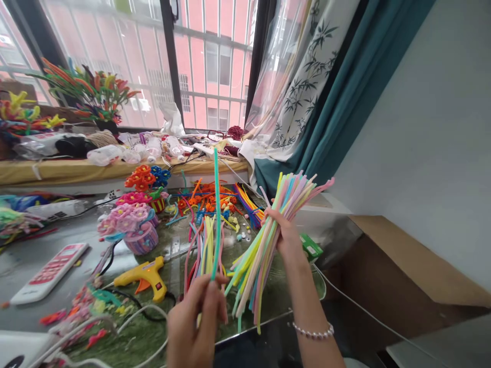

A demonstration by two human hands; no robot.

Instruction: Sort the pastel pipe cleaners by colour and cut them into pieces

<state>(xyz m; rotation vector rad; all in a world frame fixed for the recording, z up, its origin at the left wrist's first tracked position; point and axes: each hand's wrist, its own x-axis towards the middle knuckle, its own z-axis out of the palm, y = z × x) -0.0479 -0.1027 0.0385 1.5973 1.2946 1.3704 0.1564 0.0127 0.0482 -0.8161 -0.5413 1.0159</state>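
Observation:
My left hand (203, 312) pinches the lower end of one teal pipe cleaner (217, 214), which stands upright above it. My right hand (282, 230) is wrapped round the middle of a thick bundle of pastel pipe cleaners (257, 266), tilted to the right, its strands fanning out at both ends. Behind my left hand, a second loose group of pipe cleaners (207, 245) in yellow, pink and lilac lies on the table. Part of that group is hidden by my fingers.
A yellow glue gun (143, 278) lies left of my hands, by pink pipe-cleaner flowers in a pot (140, 237). Orange pieces (215, 197) and a rainbow bunch (249, 204) lie farther back. A cardboard box (418, 255) stands at right; white cables (141, 312) cross the front left.

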